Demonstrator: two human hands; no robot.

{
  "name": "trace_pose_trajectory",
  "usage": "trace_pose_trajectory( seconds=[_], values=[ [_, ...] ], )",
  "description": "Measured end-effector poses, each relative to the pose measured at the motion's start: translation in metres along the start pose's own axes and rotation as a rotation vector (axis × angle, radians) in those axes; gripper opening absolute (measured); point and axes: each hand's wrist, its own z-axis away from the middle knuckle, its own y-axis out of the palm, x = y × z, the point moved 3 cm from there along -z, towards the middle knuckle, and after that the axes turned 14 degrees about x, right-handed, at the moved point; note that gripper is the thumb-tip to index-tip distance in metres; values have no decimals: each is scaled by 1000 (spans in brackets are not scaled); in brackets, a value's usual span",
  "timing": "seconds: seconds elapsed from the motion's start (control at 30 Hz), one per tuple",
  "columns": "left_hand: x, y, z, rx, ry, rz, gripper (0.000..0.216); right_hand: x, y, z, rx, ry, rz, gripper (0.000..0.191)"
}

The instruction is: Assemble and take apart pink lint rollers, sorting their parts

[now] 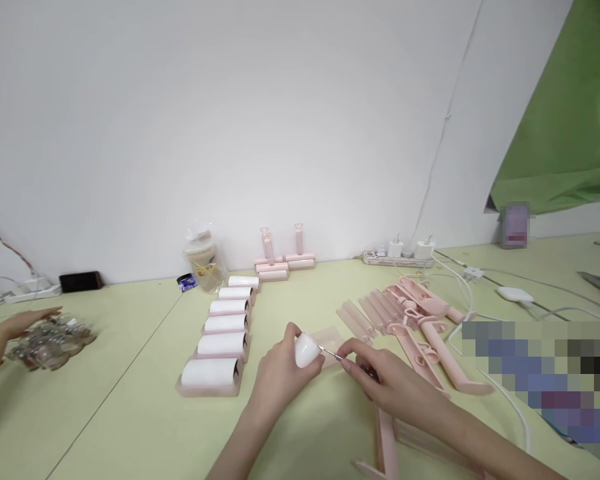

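My left hand is closed around a white lint-roller roll, held a little above the pale green table. My right hand pinches a thin metal tool whose tip touches the end of the roll. A clear pink plastic cover lies just behind the roll.
A row of white rolls in pink trays runs to the left. Pink handles and clear covers lie at the right, another pink handle under my right arm. Another person's hand reaches small bottles at far left. Chargers and cables sit by the wall.
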Motion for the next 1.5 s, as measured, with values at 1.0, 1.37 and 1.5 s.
trace_pose_trajectory(
  seconds=[1.0,1.37,1.5],
  values=[
    [22,-34,7,-440,78,435,32,36,39,-14,55,-379,286,25],
    [-19,7,-23,1,498,-227,34,-43,-45,-20,-312,28,251,32],
    [-11,23,-31,112,509,-369,44,-52,-56,-8,-406,11,196,28]
  ],
)
